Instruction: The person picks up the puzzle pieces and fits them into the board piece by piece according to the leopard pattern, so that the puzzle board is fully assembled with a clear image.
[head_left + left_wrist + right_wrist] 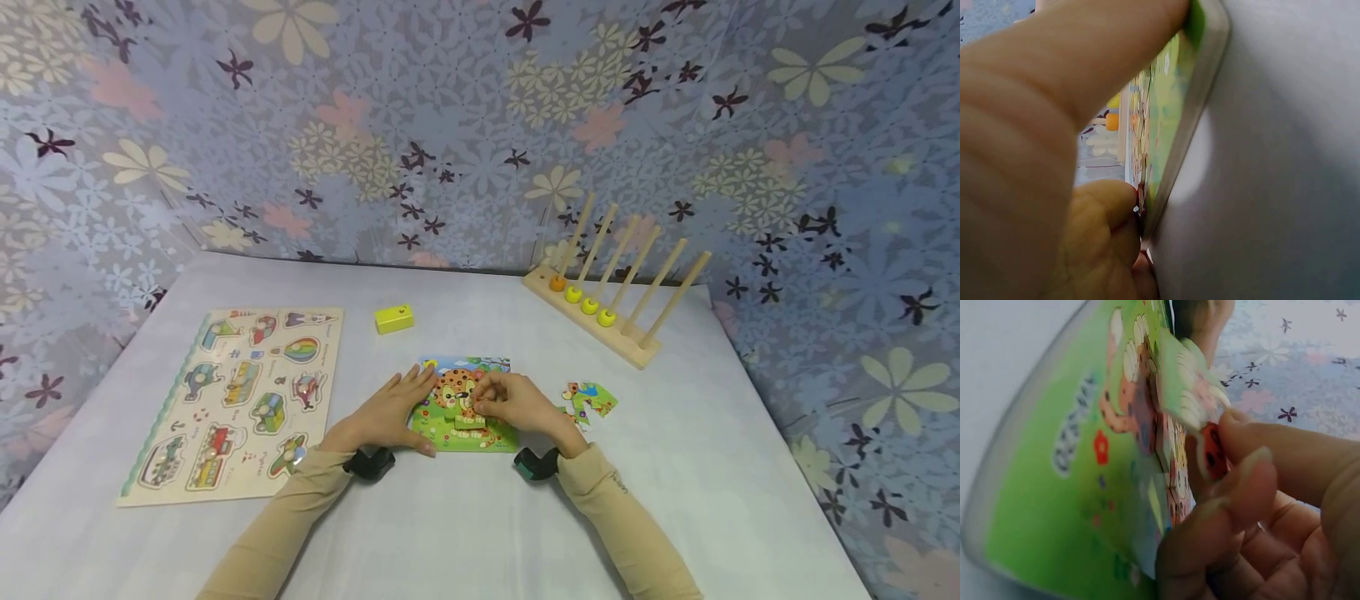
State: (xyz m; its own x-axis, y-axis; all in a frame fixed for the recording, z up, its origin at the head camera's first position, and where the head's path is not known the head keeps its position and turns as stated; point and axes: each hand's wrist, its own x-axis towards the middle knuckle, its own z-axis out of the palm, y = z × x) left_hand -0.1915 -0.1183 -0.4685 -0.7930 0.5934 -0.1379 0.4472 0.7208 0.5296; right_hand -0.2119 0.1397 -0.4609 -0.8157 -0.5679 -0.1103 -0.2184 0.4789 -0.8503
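Note:
A leopard picture puzzle board point(431, 433) with a green and blue background lies in the middle of the table. My left hand point(386, 412) rests at its left side, fingers spread, thumb by the near left corner; the left wrist view shows the thumb point(1085, 50) on the board's edge. Over the board, my right hand point(517, 400) pinches a puzzle piece point(1191, 384) between thumb and fingertips. That piece is green with white paws and a red, black-spotted part, and it is tilted above the board. Several loose puzzle pieces point(588, 402) lie to the right.
A large wooden peg puzzle board point(258, 358) with vehicle pictures lies at the left. Behind the leopard puzzle sits a small yellow block point(393, 319). At the back right stands a wooden rack point(588, 321) with upright pegs and several orange and yellow beads.

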